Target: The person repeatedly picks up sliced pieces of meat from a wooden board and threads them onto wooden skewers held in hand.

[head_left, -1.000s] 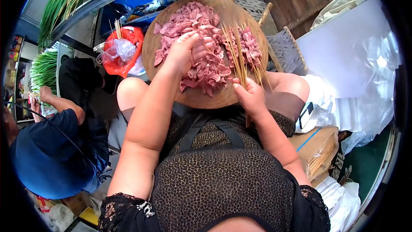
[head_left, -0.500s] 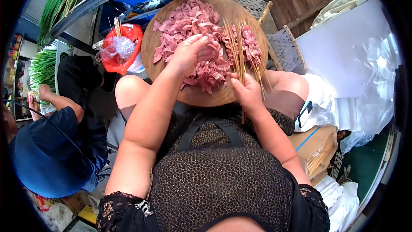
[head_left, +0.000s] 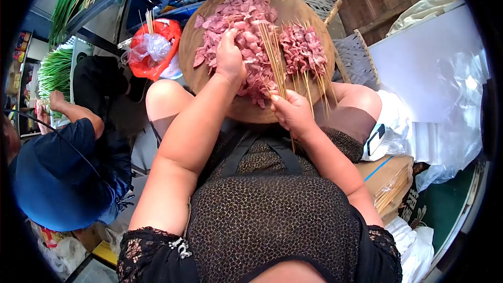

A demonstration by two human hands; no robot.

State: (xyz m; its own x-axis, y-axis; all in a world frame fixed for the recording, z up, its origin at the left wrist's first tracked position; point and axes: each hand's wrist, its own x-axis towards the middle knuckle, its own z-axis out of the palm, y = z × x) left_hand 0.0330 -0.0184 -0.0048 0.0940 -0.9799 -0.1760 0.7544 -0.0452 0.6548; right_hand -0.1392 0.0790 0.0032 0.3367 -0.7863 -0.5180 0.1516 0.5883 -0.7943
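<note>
On a round wooden board lies a big heap of raw sliced meat. My left hand rests at the heap, its thumb and fingers apart and curved over the slices; whether any slice is pinched between them is hard to see. My right hand grips a bundle of thin bamboo skewers, points upward over the board's near side. Beside that bundle, several threaded meat skewers lie together on the board's right, their bare sticks towards me.
Left of the board is a red plastic bag with sticks standing in it. A person in dark blue sits at the far left, near green stalks. A woven stool stands to the right, a phone and cardboard box nearer me.
My left hand has moved down onto the meat, fingers lower among the slices. The skewer bundle in my right hand has swung left, away from the threaded skewers, which now show more fully.
</note>
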